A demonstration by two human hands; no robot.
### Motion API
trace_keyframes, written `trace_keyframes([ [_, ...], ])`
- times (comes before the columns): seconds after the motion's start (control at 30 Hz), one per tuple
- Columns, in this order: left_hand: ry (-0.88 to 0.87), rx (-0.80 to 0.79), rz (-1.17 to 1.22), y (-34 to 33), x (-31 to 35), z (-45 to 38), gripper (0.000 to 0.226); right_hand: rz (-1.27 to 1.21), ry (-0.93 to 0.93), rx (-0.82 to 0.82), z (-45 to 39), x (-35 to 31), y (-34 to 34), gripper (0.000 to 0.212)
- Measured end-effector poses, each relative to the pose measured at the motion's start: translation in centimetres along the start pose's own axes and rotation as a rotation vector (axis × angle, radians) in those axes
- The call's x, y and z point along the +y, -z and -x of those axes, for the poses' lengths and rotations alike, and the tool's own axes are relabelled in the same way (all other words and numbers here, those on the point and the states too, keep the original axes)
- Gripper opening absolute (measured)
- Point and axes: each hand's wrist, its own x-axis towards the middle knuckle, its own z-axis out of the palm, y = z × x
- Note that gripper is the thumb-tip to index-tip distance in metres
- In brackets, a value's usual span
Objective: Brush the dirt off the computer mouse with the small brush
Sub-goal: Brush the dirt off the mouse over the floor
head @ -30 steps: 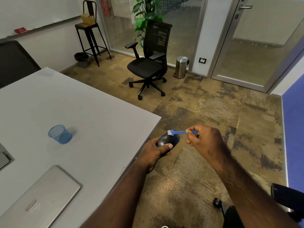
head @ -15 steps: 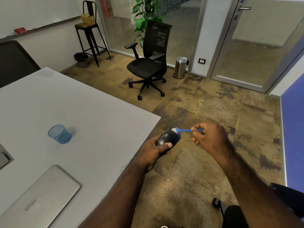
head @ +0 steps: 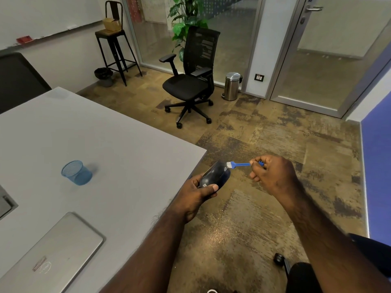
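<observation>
A black computer mouse (head: pixel 215 175) is held off the table's right edge, over the carpet, by my left hand (head: pixel 195 194), thumb on its near end. My right hand (head: pixel 271 173) pinches the handle of a small blue brush (head: pixel 238 165). The brush's white bristles touch the far upper end of the mouse. The mouse is tilted, its far end raised.
A grey table (head: pixel 105 144) fills the left side with a blue mesh cup (head: pixel 76 172) and a closed silver laptop (head: pixel 53 254). A black office chair (head: pixel 190 81) and a steel bin (head: pixel 231 86) stand on the carpet beyond. A chair's wheel (head: pixel 279 258) shows at the lower right.
My right hand and the brush have moved to the right, sweeping the bristles along the mouse to its far end. My left hand keeps the mouse nearly still.
</observation>
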Motion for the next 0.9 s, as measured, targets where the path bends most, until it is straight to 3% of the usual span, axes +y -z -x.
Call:
trace_keyframes([
  [0.13, -0.002, 0.004, 0.052, 0.16, -0.06, -0.19, 0.032, -0.09, 0.017, -0.099, 0.16, -0.27, 0.13, 0.019],
  [0.27, 0.001, -0.006, 0.103, 0.34, -0.23, -0.33, 0.035, -0.047, 0.028, -0.023, -0.09, -0.1, 0.55, 0.023],
  [0.47, 0.026, 0.01, 0.174, 0.51, -0.5, -0.64, 0.032, -0.126, 0.077, -0.142, 0.39, -0.08, 0.54, 0.012],
  [0.73, 0.016, -0.035, 0.214, 0.52, -0.62, -0.81, 0.038, 0.045, 0.087, 0.026, 0.04, 0.06, 0.67, 0.012],
  [0.8, 0.013, -0.028, 0.203, 0.49, -0.64, -0.88, 0.031, 0.061, 0.131, -0.022, 0.18, -0.12, 0.63, 0.009],
  [0.9, 0.019, 0.009, 0.19, 0.61, -0.74, -0.92, 0.033, -0.112, 0.184, -0.169, 0.52, -0.73, 0.61, 0.009],
])
